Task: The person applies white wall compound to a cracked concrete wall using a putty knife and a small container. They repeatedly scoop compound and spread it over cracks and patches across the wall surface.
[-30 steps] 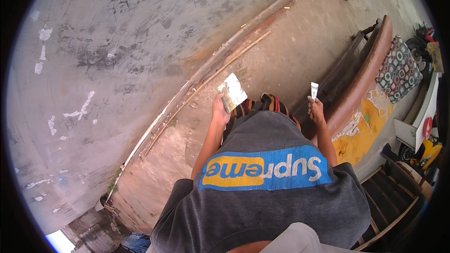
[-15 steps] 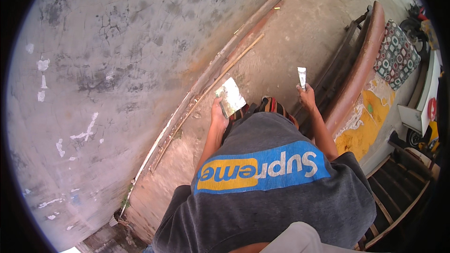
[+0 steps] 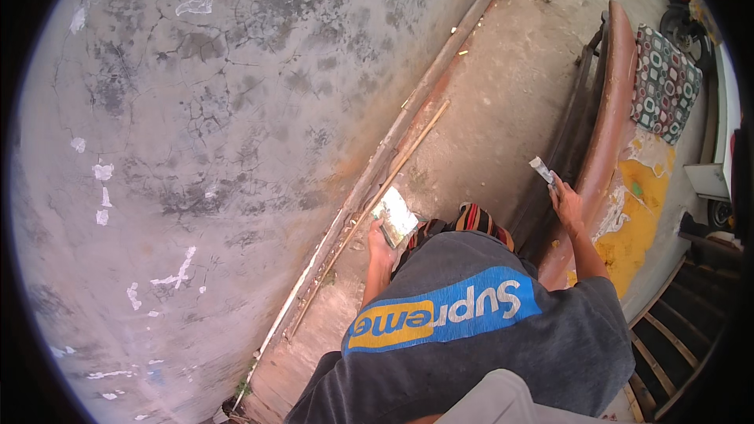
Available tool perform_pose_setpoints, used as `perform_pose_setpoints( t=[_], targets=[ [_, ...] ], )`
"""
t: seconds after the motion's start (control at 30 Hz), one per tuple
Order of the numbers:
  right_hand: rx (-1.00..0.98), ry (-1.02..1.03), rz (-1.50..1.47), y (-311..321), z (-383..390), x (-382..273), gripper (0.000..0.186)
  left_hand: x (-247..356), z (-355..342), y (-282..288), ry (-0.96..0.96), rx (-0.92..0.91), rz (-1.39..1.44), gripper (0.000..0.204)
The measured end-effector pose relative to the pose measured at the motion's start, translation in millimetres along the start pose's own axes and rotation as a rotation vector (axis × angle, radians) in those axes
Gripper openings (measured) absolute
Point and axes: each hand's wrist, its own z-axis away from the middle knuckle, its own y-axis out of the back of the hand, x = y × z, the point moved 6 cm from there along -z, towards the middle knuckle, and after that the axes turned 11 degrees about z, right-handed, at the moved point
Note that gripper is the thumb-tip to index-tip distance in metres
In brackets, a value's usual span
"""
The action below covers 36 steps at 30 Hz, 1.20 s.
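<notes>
My left hand [image 3: 379,239] grips a flat rectangular pad [image 3: 395,216] with a pale, shiny face, held in front of my body near the foot of the grey wall [image 3: 220,110]. My right hand [image 3: 567,202] is out to the right, closed on a narrow scraper-like tool [image 3: 542,169] with a whitish tip pointing up. That hand is right beside the curved brown edge of a bench [image 3: 609,118]. My grey shirt with a blue and yellow band fills the lower middle of the view.
A long thin stick [image 3: 393,177] lies along the wall's base on the concrete floor [image 3: 503,102]. A patterned cushion [image 3: 664,82] and a yellow sheet [image 3: 640,228] lie on the bench. Wooden slats [image 3: 683,330] stand at the lower right.
My right hand with the narrow tool has swung out to the right, up to the brown bench edge. My left hand keeps the pad in about the same place.
</notes>
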Motion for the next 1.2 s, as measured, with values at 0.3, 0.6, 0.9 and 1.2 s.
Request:
perform_pose_setpoints(
  t=[0.3,0.6,0.9,1.2],
  targets=[
    [-0.064,-0.065,-0.075,-29,2,10,0.023,-3,-16,10,-0.009,-0.045,0.003,0.047],
    [-0.04,-0.051,-0.061,-21,1,5,0.031,-9,-10,-3,-0.01,-0.097,-0.025,0.042],
    [-0.137,-0.093,-0.064,-21,-2,3,0.027,-1,-15,-55,0.027,-0.146,-0.218,0.045],
    [-0.152,-0.369,-0.114,-14,-15,3,0.026,-1,-96,-140,0.24,-0.228,-0.389,0.043]
  ],
)
